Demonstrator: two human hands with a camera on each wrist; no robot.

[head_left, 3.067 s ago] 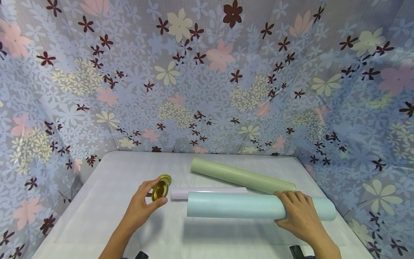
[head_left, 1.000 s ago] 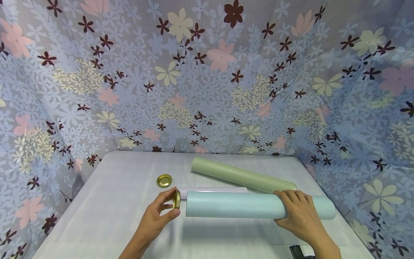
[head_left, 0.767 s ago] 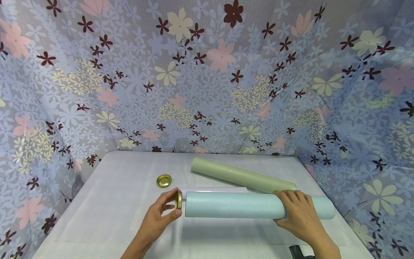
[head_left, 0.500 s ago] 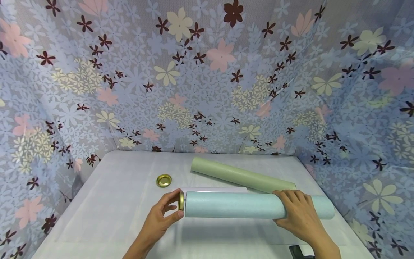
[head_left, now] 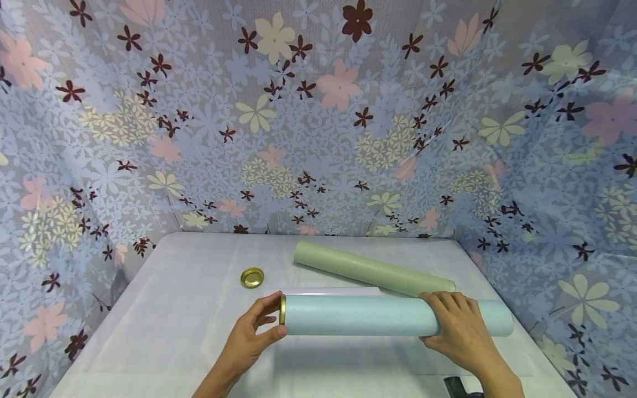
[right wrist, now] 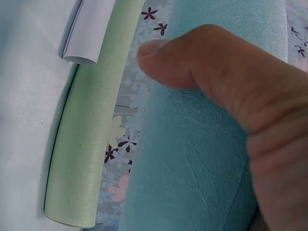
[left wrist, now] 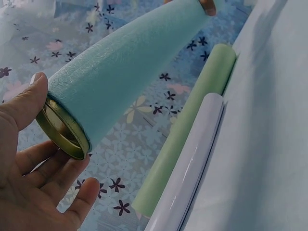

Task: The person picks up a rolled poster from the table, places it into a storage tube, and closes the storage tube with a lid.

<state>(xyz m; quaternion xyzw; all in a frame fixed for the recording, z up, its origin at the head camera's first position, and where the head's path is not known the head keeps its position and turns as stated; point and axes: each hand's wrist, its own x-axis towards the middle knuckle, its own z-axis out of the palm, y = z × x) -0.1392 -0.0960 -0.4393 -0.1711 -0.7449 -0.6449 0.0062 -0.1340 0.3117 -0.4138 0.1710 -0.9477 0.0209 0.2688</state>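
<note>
A light blue tube (head_left: pixel 378 315) is held level just above the white table (head_left: pixel 164 331). My left hand (head_left: pixel 272 316) pinches a gold metal cap (head_left: pixel 282 309) between thumb and fingers, and the cap sits against the tube's left end. In the left wrist view the gold cap (left wrist: pixel 61 132) rims the blue tube (left wrist: pixel 125 72), with my thumb (left wrist: pixel 29 98) on its edge. My right hand (head_left: pixel 450 318) grips the tube near its right end. The right wrist view shows my thumb (right wrist: pixel 211 62) lying across the blue tube (right wrist: pixel 192 173).
A second gold cap (head_left: pixel 251 277) lies on the table to the left. A pale green tube (head_left: pixel 373 271) lies slantwise behind, and a white paper roll (head_left: pixel 328 291) lies just behind the blue tube. Flowered cloth (head_left: pixel 318 121) walls in the table.
My left hand carried the gold cap rightwards from near the other cap to the blue tube's left end, where it now meets the rim. The right hand kept its hold.
</note>
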